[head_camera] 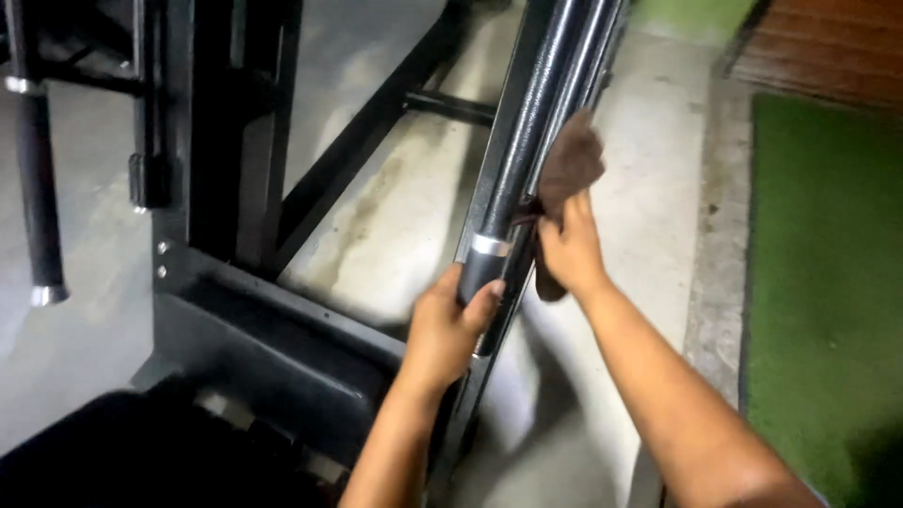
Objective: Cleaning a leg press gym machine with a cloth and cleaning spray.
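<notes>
The left hand is wrapped around the lower end of a black bar, with the thumb crossing over the dark grip just below a silver collar. The bar runs up and to the right, from the middle of the view to its top edge, and lies along a black steel frame. The right hand is closed on a brown cloth and presses it against the right side of the bar, just above the collar. The cloth bunches above the fingers and a fold hangs below the palm. The 2 hands sit near each other, left lower, right higher. A second black bar with a silver end hangs well apart at the left edge. Below everything lies a pale concrete floor, and a strip of green turf runs along the right side.
</notes>
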